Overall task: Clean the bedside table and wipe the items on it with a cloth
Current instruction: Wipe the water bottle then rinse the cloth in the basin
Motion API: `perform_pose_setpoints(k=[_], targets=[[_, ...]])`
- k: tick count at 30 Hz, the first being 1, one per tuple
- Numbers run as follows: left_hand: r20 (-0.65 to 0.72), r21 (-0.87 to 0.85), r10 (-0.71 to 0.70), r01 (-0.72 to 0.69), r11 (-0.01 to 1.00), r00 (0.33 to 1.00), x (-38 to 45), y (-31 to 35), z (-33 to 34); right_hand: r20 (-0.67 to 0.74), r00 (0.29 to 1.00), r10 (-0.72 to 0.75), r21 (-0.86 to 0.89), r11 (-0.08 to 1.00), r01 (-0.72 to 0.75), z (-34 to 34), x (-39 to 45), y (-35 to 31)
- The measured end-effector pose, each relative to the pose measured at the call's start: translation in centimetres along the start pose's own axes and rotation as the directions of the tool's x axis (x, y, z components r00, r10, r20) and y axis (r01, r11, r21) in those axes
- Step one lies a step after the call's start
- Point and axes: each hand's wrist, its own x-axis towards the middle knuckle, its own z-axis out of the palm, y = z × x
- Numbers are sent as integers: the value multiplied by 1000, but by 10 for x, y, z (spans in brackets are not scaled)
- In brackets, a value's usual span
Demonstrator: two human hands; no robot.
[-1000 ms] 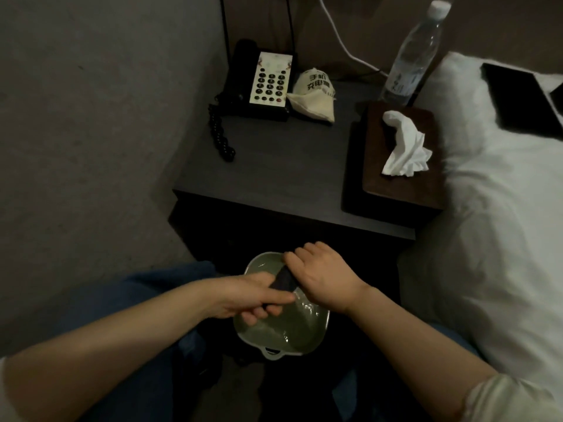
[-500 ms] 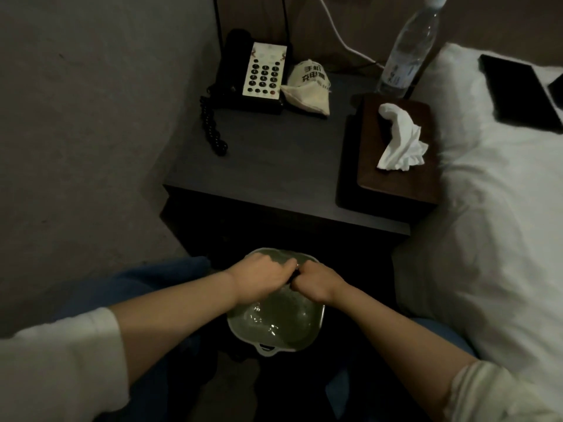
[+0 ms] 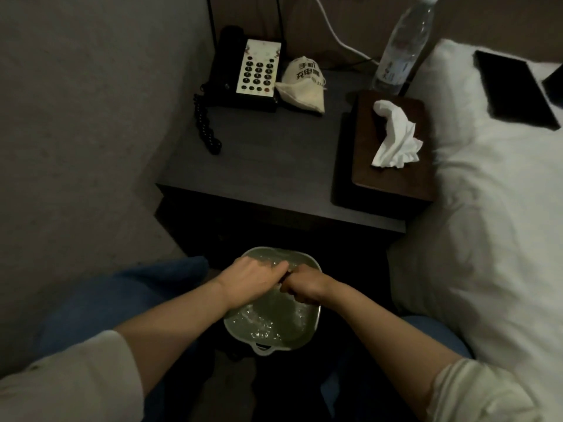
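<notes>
Over a green basin (image 3: 316,327) of rippling water on the floor, my left hand (image 3: 253,281) and my right hand (image 3: 304,286) meet knuckle to knuckle. Both grip a small dark cloth (image 3: 288,272), of which only a sliver shows between the fists. Beyond stands the dark bedside table (image 3: 274,166). On it are a black telephone (image 3: 249,71) with a white keypad, a small cream drawstring pouch (image 3: 303,83), a brown tissue box (image 3: 393,166) with a white tissue sticking out, and a clear water bottle (image 3: 402,50).
A grey wall (image 3: 76,117) closes the left side. The bed with a white pillow (image 3: 493,208) presses against the table's right side, a black flat device (image 3: 515,89) lying on it. White cable (image 3: 335,35) runs behind the table. My blue-trousered knees flank the basin.
My hands have closed together from a looser hold into tight fists on the cloth and dropped lower over the basin. The water now ripples. My view has tilted slightly down.
</notes>
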Motion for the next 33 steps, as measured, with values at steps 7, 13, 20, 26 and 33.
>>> perform_pose_setpoints(k=[7, 13, 20, 26, 33], targets=[[423, -645, -443, 606, 465, 790, 3, 8, -12, -102, 981, -168, -407, 906, 113, -9, 11, 7], [482, -875, -419, 444, -191, 769, -7, 3, -43, -150, 987, -51, 158, 985, 74, -24, 2, -1], [428, -900, -492, 309, -307, 758, -20, 10, -63, 109, 956, -272, 637, 758, 143, -44, -15, -8], [50, -919, -726, 316, 236, 686, -20, 9, -65, -27, 927, -373, 658, 691, 297, -44, -13, -8], [52, -997, -786, -13, -76, 616, -20, 0, -79, -72, 942, -328, 656, 696, 293, -41, -11, -13]])
